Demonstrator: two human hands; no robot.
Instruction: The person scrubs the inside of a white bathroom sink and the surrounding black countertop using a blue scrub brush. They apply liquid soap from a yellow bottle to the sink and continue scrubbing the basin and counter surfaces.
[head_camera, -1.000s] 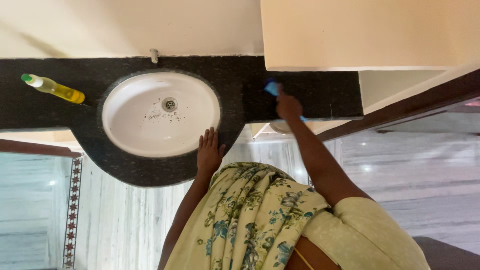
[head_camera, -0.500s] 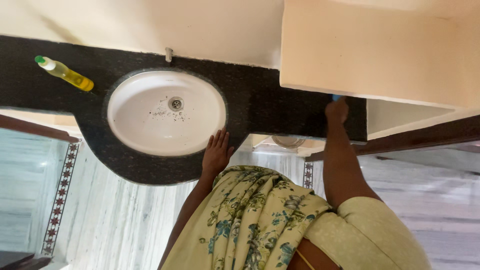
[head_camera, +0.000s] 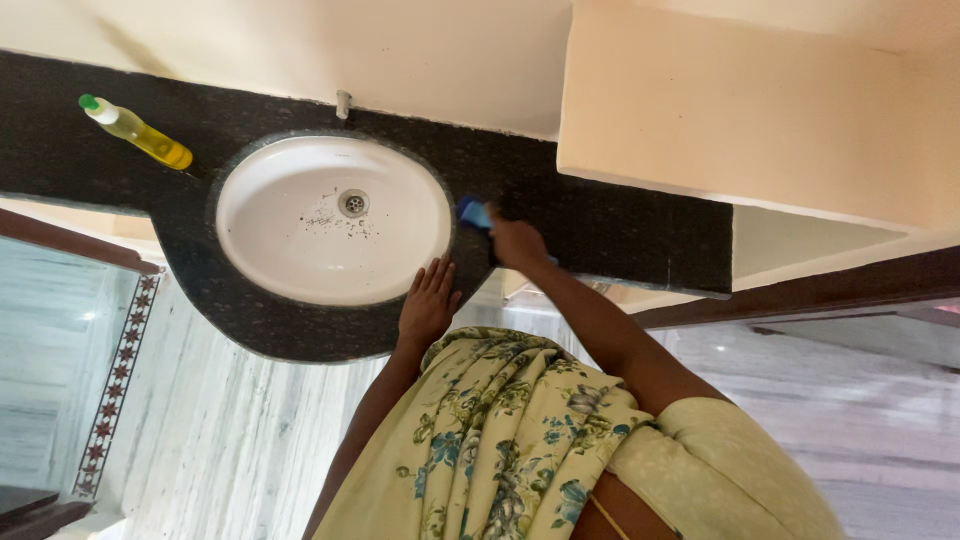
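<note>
My right hand (head_camera: 517, 243) has slid the blue sponge (head_camera: 474, 213) from the counter's far right end back to just beside the sink (head_camera: 270, 270).

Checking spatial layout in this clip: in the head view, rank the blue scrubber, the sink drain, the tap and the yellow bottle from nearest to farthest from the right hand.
1. Blue scrubber: touching the right hand, at the fingers.
2. Sink drain: inside the white basin, further left in the picture.
3. Tap: at the wall above the basin.
4. Yellow bottle: lying at the counter's far left end.
</note>
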